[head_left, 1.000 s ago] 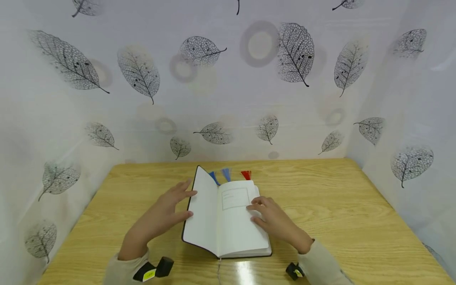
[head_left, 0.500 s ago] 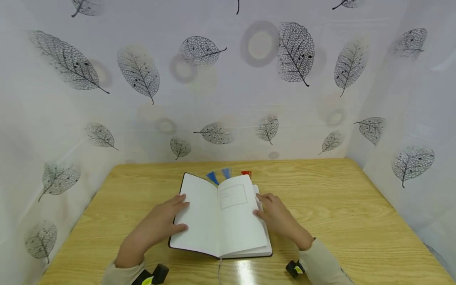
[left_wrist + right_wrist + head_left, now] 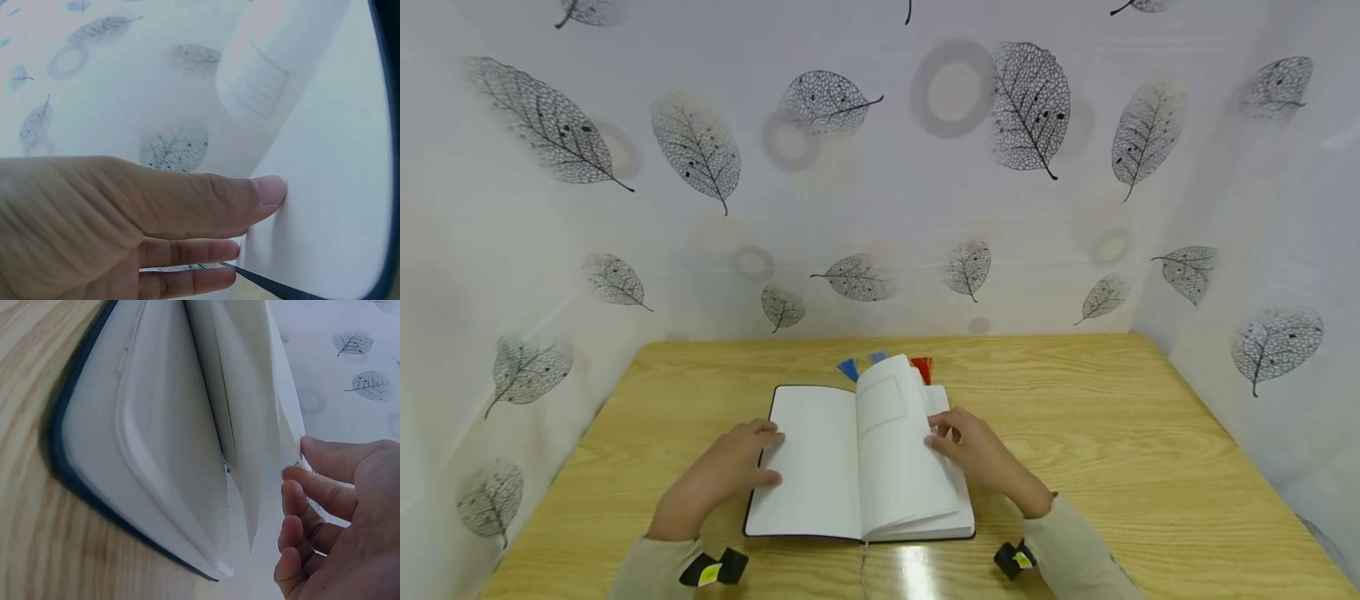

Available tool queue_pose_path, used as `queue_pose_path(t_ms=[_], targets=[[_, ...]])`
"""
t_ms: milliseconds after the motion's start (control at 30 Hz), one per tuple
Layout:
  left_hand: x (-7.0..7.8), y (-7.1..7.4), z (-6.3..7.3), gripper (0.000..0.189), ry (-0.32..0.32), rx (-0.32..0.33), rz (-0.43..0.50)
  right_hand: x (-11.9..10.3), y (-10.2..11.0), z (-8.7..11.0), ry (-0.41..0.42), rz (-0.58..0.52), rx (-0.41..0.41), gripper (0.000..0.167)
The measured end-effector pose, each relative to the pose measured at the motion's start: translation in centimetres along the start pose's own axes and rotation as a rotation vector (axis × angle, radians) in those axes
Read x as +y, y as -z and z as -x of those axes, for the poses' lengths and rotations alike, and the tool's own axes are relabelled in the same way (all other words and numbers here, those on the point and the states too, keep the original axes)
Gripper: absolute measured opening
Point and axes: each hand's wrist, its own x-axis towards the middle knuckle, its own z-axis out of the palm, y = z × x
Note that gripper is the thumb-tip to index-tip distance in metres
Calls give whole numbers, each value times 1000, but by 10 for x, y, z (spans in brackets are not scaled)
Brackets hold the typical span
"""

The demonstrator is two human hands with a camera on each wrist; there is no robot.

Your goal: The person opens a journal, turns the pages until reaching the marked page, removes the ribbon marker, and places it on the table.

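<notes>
An open notebook with a dark cover lies on the wooden table in the head view. Its left side lies nearly flat. My left hand rests at its left edge, and in the left wrist view the thumb lies on the white inner side with the fingers fairly straight. On the other side, my right hand pinches the edge of a raised, curved leaf printed with a rectangular frame. Seen from the right wrist, more leaves stand fanned apart above the page block.
Blue tassels and a red tassel stick out past the notebook's far edge. A thin ribbon trails from its near edge. Leaf-patterned white sheeting stands behind and beside the wooden table.
The left cover has come down from raised to nearly flat, with my left hand moving left and down along with it. My right hand has lifted leaves, which now curve leftward.
</notes>
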Motion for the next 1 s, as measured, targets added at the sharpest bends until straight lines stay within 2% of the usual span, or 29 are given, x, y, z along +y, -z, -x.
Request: queue_pose_path(t_ms=[100, 300, 533, 733, 1000], targets=[[-4, -4, -4, 55, 32, -13, 19, -2, 1, -1, 20, -53, -24, 30], [-8, -9, -10, 58, 76, -28, 20, -7, 4, -4, 26, -90, -60, 26], [-20, -16, -14, 61, 72, -55, 34, -15, 6, -7, -20, -179, -154, 32], [-29, -20, -18, 61, 76, -57, 48, -19, 6, -10, 0, -256, -209, 32], [-38, -20, -18, 62, 77, -41, 140, -33, 6, -13, -6, -362, -252, 43]])
